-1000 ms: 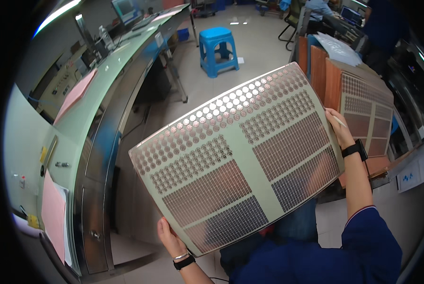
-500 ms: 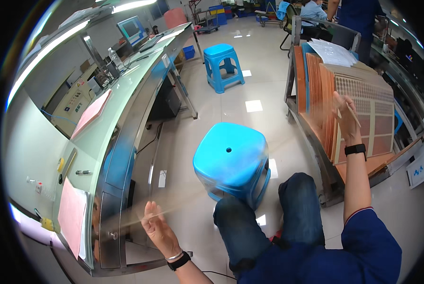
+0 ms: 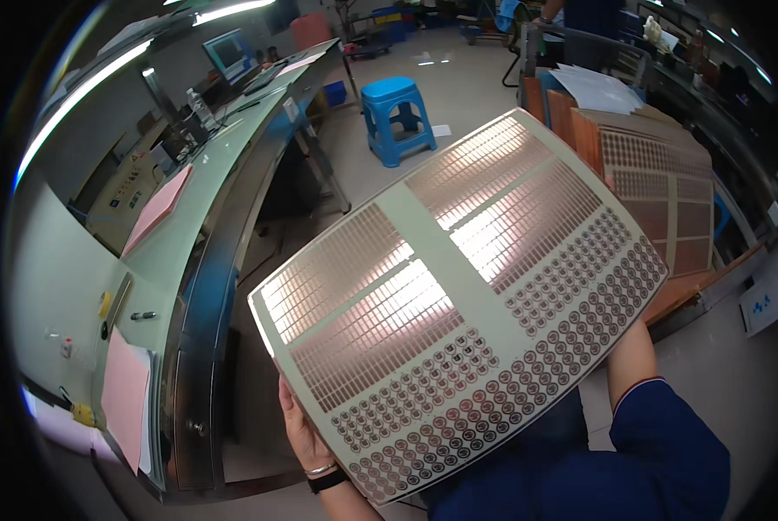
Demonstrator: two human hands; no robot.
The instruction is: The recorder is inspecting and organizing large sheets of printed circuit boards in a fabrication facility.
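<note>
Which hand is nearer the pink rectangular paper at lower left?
Left: the left hand, right of the paper, holds the flat coppery panel; the right hand, hidden behind the panel, is farther right.

Head view, left one of a side-by-side pair | worn on the head | facing down and forward, upright, unmirrored | wide fisheye, bending straight edges toward a dark rim | near above the panel, mid-frame, and left hand, lower left | reaching past the surface at left to the stool, farther ahead
</note>
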